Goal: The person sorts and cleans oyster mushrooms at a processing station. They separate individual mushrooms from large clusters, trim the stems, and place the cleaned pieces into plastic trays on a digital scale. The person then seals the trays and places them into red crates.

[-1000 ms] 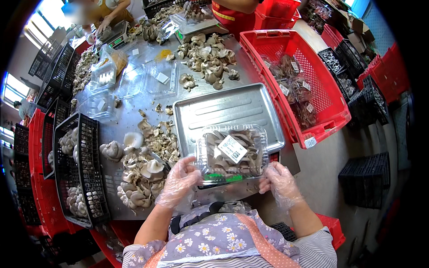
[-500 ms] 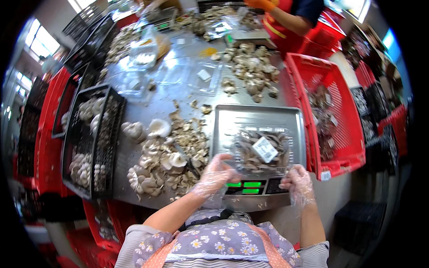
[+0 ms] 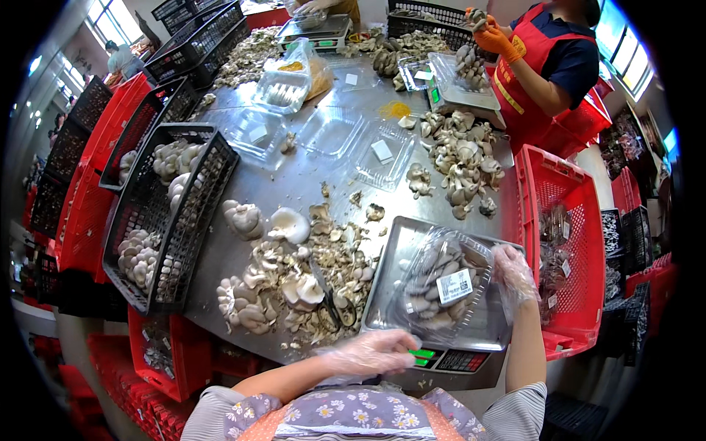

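A clear plastic box of oyster mushrooms [image 3: 434, 298] with a white label sits tilted over the steel tray of the scale [image 3: 382, 309]. My right hand [image 3: 515, 278], in a thin clear glove, has its fingers closed on the box's right edge. In a matching glove, my left hand [image 3: 375, 353] is empty, fingers apart, in front of the tray beside the scale's green display [image 3: 423, 358]. Left of the tray lies a heap of loose oyster mushrooms [image 3: 257, 275], with dark-handled scissors [image 3: 334, 301] among the trimmings.
Right of the scale stands a red crate [image 3: 588, 242] holding packed boxes. A black crate of mushrooms [image 3: 213, 184] stands at the left. Empty clear boxes [image 3: 331, 132] and another mushroom pile [image 3: 463, 158] lie farther back. A co-worker in a red apron [image 3: 518, 81] handles mushrooms at the far right.
My right hand has gone from the tray's front to the box's right edge, and the box is now turned and tilted. My left hand has drawn back from the box. The view has shifted.
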The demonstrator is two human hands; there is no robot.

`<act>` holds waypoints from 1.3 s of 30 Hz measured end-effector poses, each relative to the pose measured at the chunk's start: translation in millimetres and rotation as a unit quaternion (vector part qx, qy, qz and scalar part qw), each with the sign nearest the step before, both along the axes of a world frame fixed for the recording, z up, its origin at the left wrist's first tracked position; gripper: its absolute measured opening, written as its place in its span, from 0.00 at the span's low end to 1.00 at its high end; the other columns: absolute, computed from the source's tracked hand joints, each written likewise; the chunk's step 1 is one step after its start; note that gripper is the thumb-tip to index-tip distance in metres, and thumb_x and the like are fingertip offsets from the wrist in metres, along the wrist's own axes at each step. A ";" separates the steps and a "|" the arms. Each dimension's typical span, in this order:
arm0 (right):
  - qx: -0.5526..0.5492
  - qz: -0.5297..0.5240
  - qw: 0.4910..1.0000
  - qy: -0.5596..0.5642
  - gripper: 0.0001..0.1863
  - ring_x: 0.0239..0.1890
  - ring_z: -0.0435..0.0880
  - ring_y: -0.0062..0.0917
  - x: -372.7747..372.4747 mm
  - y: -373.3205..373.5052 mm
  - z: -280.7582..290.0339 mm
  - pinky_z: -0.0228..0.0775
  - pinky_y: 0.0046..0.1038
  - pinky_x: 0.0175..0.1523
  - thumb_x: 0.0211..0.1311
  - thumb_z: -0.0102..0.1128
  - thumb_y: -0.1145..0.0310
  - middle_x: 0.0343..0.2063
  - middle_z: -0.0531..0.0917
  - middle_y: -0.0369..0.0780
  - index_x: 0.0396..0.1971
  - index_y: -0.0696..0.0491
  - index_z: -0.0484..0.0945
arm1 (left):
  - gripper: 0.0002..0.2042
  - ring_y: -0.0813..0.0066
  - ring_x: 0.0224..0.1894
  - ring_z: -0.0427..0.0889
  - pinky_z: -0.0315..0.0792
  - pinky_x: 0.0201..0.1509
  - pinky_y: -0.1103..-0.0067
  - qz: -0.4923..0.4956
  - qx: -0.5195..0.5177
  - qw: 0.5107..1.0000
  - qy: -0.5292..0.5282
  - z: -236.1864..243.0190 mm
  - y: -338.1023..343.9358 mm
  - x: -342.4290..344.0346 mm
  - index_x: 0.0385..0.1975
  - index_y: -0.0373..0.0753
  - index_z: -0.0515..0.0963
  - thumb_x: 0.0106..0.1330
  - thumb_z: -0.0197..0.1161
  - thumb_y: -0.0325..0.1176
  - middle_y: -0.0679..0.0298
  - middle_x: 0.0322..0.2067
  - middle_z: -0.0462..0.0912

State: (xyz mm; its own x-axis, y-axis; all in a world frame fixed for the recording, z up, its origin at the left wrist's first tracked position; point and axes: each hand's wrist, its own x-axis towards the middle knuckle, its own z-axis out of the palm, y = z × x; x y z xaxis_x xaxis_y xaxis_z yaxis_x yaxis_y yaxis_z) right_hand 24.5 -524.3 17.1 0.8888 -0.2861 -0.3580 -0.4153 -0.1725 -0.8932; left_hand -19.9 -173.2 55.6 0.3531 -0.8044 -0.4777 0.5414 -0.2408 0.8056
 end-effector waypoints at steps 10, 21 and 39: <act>-0.468 0.218 0.820 -0.248 0.10 0.38 0.82 0.39 176.5 19.5 5.0 0.75 0.38 0.46 0.64 0.57 0.63 0.30 0.81 0.44 0.39 0.52 0.81 | 0.14 0.79 0.40 0.77 0.74 0.48 0.78 0.303 0.046 0.926 -0.220 3.2 11.4 122.7 0.49 0.32 0.74 0.70 0.62 0.33 0.65 0.37 0.80; -0.637 0.346 0.687 0.046 0.10 0.40 0.88 0.40 250.5 58.9 -47.5 0.81 0.41 0.42 0.54 0.60 0.70 0.37 0.88 0.47 0.34 0.55 0.88 | 0.10 0.82 0.38 0.79 0.76 0.45 0.82 0.222 0.069 0.946 -0.225 -25.3 3.5 98.4 0.47 0.32 0.78 0.68 0.63 0.27 0.65 0.37 0.81; -0.539 0.229 0.808 -0.057 0.09 0.30 0.87 0.35 271.1 46.8 -54.5 0.78 0.37 0.38 0.57 0.58 0.66 0.27 0.86 0.46 0.25 0.54 0.84 | 0.10 0.74 0.39 0.84 0.79 0.45 0.78 0.200 0.052 0.947 -0.248 -24.3 3.3 85.4 0.45 0.32 0.78 0.67 0.64 0.27 0.58 0.41 0.83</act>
